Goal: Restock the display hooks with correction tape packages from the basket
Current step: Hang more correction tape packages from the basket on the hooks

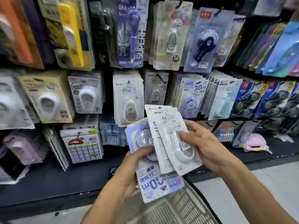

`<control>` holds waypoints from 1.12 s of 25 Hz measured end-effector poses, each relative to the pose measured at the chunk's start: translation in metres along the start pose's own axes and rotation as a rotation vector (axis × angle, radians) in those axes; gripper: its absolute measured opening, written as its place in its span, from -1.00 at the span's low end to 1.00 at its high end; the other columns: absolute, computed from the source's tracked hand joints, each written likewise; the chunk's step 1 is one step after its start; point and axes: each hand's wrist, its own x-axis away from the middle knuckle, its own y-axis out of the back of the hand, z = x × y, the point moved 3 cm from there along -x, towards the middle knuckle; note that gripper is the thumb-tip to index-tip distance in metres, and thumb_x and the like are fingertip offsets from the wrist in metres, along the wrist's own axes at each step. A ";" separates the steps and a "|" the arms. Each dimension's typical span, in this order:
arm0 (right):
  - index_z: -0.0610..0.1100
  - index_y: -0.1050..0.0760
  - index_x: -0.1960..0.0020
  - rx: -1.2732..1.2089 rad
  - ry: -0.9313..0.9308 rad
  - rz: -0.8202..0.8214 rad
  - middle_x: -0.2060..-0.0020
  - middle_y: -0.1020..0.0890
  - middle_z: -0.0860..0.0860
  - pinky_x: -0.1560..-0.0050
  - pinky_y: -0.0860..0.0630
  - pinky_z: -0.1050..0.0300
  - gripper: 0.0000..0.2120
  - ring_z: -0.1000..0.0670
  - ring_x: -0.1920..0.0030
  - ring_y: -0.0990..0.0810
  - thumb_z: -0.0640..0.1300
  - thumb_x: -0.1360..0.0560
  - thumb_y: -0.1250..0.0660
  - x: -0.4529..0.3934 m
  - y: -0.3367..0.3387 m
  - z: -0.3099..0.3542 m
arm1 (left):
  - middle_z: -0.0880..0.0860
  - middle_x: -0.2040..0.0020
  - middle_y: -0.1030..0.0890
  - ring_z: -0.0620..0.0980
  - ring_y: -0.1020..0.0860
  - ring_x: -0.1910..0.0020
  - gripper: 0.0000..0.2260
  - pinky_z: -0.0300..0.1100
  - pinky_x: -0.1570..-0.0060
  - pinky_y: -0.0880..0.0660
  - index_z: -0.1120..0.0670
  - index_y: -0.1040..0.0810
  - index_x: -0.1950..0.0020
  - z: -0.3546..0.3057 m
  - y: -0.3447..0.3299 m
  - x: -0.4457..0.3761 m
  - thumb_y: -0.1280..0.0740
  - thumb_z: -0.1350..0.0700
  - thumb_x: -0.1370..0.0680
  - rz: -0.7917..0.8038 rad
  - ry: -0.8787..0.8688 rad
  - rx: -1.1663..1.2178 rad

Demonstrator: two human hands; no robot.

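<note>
head: both hands (205, 143) grip packages (171, 143)

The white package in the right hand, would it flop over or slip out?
The white package probably stays fairly stiff: it stands flat above the right hand, not drooping. Its clear plastic bubble looks glossy, so it could be slippery. It likely weighs little, since the left hand holds several packages at once.

Dark shelf ledge (48, 180) under a pink pack (255, 141).
</note>
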 end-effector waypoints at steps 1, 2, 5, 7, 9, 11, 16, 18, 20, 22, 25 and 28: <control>-0.21 -0.48 -0.31 -0.012 0.024 -0.004 -0.10 -0.69 -0.29 0.15 -0.67 0.02 -0.51 -0.16 0.09 -0.74 -0.27 -0.41 -0.47 0.000 -0.010 0.008 | 0.21 0.01 -0.74 0.22 -0.73 0.08 -0.47 0.11 0.07 -0.68 0.11 -0.75 -0.05 -0.015 -0.002 0.008 -0.66 -0.01 -0.13 0.031 -0.013 0.035; -0.22 -0.48 -0.29 -0.019 0.042 -0.010 -0.07 -0.70 -0.29 0.18 -0.67 0.01 -0.52 -0.17 0.11 -0.74 -0.25 -0.39 -0.48 0.000 -0.019 0.014 | 0.22 -0.04 -0.74 0.22 -0.73 0.05 -0.49 0.11 0.06 -0.68 0.10 -0.76 -0.04 -0.028 -0.003 0.014 -0.65 -0.04 -0.15 0.053 -0.027 0.039; -0.22 -0.46 -0.23 -0.026 0.062 -0.065 -0.04 -0.71 -0.26 0.15 -0.69 -0.04 -0.53 -0.16 0.11 -0.74 -0.15 -0.37 -0.50 -0.004 -0.040 0.028 | 0.27 -0.03 -0.73 0.26 -0.73 0.05 -0.55 0.13 0.04 -0.68 0.19 -0.71 -0.08 -0.061 -0.003 0.026 -0.64 0.19 -0.22 0.027 -0.056 -0.070; -0.20 -0.45 -0.22 -0.039 0.069 -0.099 -0.03 -0.73 -0.22 0.12 -0.70 -0.07 -0.52 -0.15 0.11 -0.74 -0.11 -0.37 -0.49 -0.010 -0.051 0.033 | 0.25 -0.01 -0.74 0.25 -0.73 0.06 -0.56 0.13 0.04 -0.68 0.18 -0.70 -0.10 -0.080 0.000 0.028 -0.58 0.27 -0.22 -0.015 -0.075 -0.129; -0.16 -0.48 -0.17 -0.029 0.089 -0.122 0.02 -0.74 -0.17 0.18 -0.69 -0.06 -0.52 -0.10 0.17 -0.73 -0.02 -0.32 -0.52 -0.016 -0.062 0.037 | 0.23 -0.04 -0.74 0.24 -0.73 0.02 -0.56 0.17 -0.03 -0.66 0.15 -0.71 -0.12 -0.096 -0.001 0.029 -0.55 0.22 -0.24 -0.017 -0.091 -0.117; -0.12 -0.53 -0.12 0.009 0.124 -0.125 0.04 -0.75 -0.13 0.21 -0.69 -0.03 -0.47 -0.09 0.18 -0.74 0.07 -0.25 -0.58 -0.026 -0.072 0.042 | 0.24 -0.05 -0.74 0.25 -0.73 0.02 -0.53 0.15 0.03 -0.68 0.16 -0.71 -0.14 -0.106 -0.002 0.027 -0.57 0.29 -0.23 0.001 -0.097 -0.094; -0.16 -0.60 -0.11 -0.060 0.166 -0.341 0.05 -0.76 -0.13 0.08 -0.68 -0.09 -0.53 -0.15 0.09 -0.75 0.02 -0.29 -0.58 -0.051 -0.046 0.061 | 0.25 -0.04 -0.73 0.25 -0.73 0.04 -0.54 0.14 0.09 -0.69 0.17 -0.70 -0.07 -0.116 0.007 0.017 -0.53 0.25 -0.16 -0.020 -0.065 -0.015; -0.12 -0.64 -0.05 0.072 0.173 -0.439 0.12 -0.77 -0.07 0.27 -0.65 0.09 -0.71 -0.06 0.18 -0.76 -0.02 -0.39 -0.55 -0.057 -0.027 0.063 | 0.25 -0.05 -0.73 0.26 -0.73 0.02 -0.58 0.13 0.04 -0.67 0.15 -0.75 0.02 -0.119 0.017 0.015 -0.56 0.31 -0.13 -0.025 -0.064 0.012; -0.04 -0.68 0.01 0.231 0.202 -0.475 0.16 -0.77 0.02 0.35 -0.60 0.20 -0.85 0.04 0.23 -0.75 -0.04 -0.45 -0.54 -0.063 -0.017 0.062 | 0.24 -0.05 -0.74 0.25 -0.73 0.05 -0.70 0.10 0.05 -0.65 0.10 -0.79 0.16 -0.124 0.025 0.014 -0.55 0.26 -0.13 -0.015 -0.074 0.035; 0.00 -0.67 0.01 0.389 0.260 -0.486 0.19 -0.76 0.10 0.34 -0.53 0.28 -0.84 0.12 0.23 -0.73 0.02 -0.45 -0.53 -0.070 -0.019 0.061 | 0.24 -0.07 -0.73 0.26 -0.73 0.01 -0.72 0.12 -0.03 -0.61 0.07 -0.79 0.17 -0.126 0.028 0.012 -0.56 0.33 -0.18 -0.013 -0.080 0.044; 0.00 -0.52 -0.13 0.570 0.263 -0.687 0.01 -0.69 0.08 0.18 -0.51 0.17 -0.62 0.05 0.08 -0.66 0.16 -0.44 -0.50 -0.073 -0.020 0.057 | 0.24 -0.08 -0.73 0.27 -0.72 -0.02 -0.70 0.18 -0.05 -0.64 0.11 -0.77 0.05 -0.124 0.023 0.011 -0.51 0.22 -0.23 -0.034 -0.090 0.050; 0.00 -0.46 -0.14 0.803 0.382 -0.760 -0.07 -0.57 0.11 0.03 -0.46 0.21 -0.57 0.11 -0.01 -0.55 0.28 -0.46 -0.39 -0.053 -0.030 0.066 | 0.21 -0.06 -0.74 0.24 -0.73 0.01 -0.51 0.16 0.07 -0.69 0.11 -0.68 -0.12 -0.121 0.015 0.011 -0.55 0.27 -0.20 -0.065 -0.100 0.022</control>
